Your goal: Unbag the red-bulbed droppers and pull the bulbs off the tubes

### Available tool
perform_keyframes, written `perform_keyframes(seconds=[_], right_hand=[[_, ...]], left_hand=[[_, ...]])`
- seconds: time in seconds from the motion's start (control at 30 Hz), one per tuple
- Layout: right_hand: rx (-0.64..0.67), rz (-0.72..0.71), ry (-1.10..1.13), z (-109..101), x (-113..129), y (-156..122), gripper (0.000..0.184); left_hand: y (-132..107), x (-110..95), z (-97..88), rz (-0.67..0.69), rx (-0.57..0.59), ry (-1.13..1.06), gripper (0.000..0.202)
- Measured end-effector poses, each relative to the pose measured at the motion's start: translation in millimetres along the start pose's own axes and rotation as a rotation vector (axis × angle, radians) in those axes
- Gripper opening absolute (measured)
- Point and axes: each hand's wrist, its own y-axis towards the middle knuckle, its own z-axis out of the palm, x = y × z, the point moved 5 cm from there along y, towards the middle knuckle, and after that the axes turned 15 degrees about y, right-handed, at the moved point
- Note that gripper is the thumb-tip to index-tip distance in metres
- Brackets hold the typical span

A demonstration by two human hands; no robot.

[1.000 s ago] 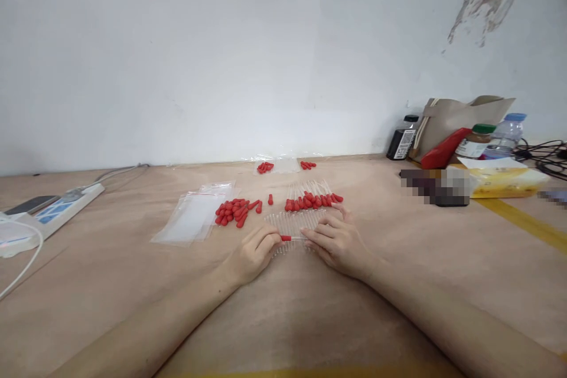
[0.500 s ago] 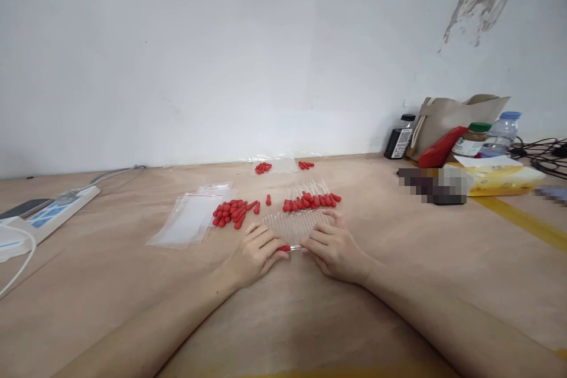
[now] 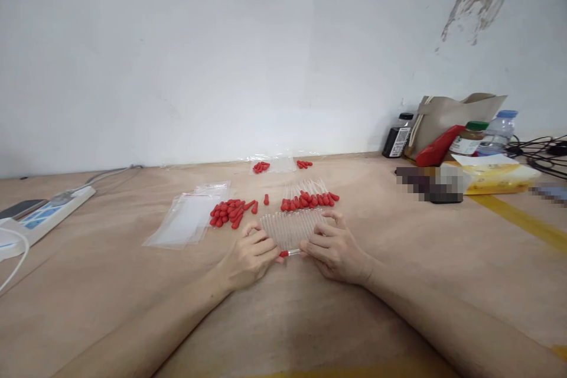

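Note:
Between my two hands lies a clear glass dropper tube (image 3: 294,252) with a red rubber bulb (image 3: 284,254) at its left end. My left hand (image 3: 252,254) is closed, pinching the bulb. The fingers of my right hand (image 3: 330,248) are closed round the tube's other end. Just beyond them a row of bare glass tubes (image 3: 290,227) lies side by side. Farther back is a row of droppers with red bulbs (image 3: 310,201) facing me. A pile of loose red bulbs (image 3: 227,211) sits to the left, with a single bulb (image 3: 266,199) apart from it.
Clear zip bags (image 3: 181,218) lie left of the bulbs. By the wall is a bag holding tubes and red bulbs (image 3: 279,164). A power strip (image 3: 66,212) is at far left. On the right stand a dark bottle (image 3: 397,140), a jar (image 3: 469,140) and a yellow tissue pack (image 3: 500,179).
My left hand has shifted slightly left and down, and the held dropper sits a little lower. Both hands keep their grip. The whole view has moved slightly.

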Motion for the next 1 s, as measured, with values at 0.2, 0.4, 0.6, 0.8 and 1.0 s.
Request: perform_keyframes(seconds=[0.2,0.4,0.6,0.8,1.0], right_hand=[[-0.001,0.004,0.024,-4,2,0,0.013],[-0.089,0.235,0.035,-19,-32,-8,0.021],[-0.029,0.563,-0.122,-21,-65,-18,0.027],[0.063,0.821,-0.176,-17,-74,-27,0.030],[0.075,0.964,-0.104,-11,-82,-36,0.024]], left_hand=[[0,-2,-6.5,0.030,-0.058,-0.047,0.014],[-22,33,-1.6,-0.199,-0.043,-0.073,0.011],[-27,60,7.4,-0.552,0.056,-0.212,0.019],[-25,69,8.0,-0.697,0.133,-0.212,0.028],[-29,91,3.5,-0.853,0.191,-0.205,0.030]])
